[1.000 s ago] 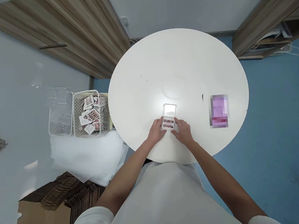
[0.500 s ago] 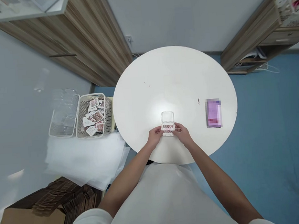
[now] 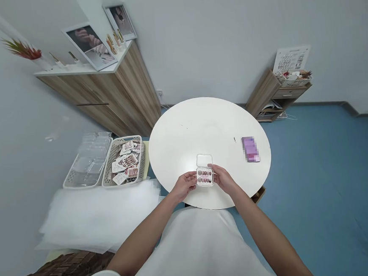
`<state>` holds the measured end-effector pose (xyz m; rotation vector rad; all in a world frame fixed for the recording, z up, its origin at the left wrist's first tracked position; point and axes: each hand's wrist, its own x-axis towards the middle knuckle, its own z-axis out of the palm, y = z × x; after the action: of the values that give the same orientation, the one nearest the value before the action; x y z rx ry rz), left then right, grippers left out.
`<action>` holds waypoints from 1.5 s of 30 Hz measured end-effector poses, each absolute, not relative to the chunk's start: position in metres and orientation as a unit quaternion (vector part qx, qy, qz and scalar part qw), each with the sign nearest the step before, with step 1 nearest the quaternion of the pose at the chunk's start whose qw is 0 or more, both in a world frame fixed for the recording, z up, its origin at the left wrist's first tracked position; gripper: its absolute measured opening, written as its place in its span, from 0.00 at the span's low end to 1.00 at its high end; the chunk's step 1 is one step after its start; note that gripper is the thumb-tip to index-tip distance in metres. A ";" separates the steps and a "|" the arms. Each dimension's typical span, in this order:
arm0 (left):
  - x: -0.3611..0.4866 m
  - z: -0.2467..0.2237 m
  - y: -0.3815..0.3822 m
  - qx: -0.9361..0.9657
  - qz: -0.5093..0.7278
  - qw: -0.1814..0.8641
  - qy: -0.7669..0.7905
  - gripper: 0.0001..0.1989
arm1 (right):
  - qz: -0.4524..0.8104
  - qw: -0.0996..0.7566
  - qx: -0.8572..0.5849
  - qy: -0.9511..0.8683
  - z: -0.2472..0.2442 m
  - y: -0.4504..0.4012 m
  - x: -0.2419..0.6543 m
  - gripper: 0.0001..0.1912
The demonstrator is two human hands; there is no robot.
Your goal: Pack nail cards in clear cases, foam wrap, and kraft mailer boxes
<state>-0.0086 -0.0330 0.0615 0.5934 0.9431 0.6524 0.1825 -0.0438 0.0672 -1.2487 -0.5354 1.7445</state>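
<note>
A small clear case (image 3: 205, 177) with its lid (image 3: 204, 160) open away from me is at the near part of the round white table (image 3: 202, 124). Two rows of pinkish and dark press-on nails lie in its base. My left hand (image 3: 183, 186) grips the case's left edge with fingers bent. On the right edge, my right hand (image 3: 222, 177) holds it between thumb and fingers. Whether the case touches the tabletop is hard to tell.
A purple blurred item (image 3: 250, 149) lies at the table's right. Left of the table are a basket of nail cards (image 3: 124, 162), a basket of clear cases (image 3: 88, 162) and translucent sheets (image 3: 100, 212). Wooden cabinets (image 3: 126, 91) stand behind.
The view has tilted up and shows more wall and cabinet tops. The case, still held in both hands, looks larger and closer to me.
</note>
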 end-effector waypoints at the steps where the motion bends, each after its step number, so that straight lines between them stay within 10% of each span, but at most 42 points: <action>1: -0.012 0.064 -0.034 0.277 0.302 0.805 0.429 0.20 | 0.700 0.454 -0.505 -0.221 0.070 -0.044 0.180 0.16; 32: -0.044 0.070 -0.052 0.225 0.309 0.839 0.387 0.16 | 0.644 0.539 -0.510 -0.185 0.084 -0.122 0.124 0.22; 45: -0.051 0.067 -0.073 0.532 0.189 0.721 0.401 0.16 | 0.584 0.523 -0.584 -0.212 0.072 -0.129 0.127 0.25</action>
<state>-0.0505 -0.0734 0.0670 1.1758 0.8858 0.4176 0.1267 -0.1295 0.0719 -1.3986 -0.5069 1.3977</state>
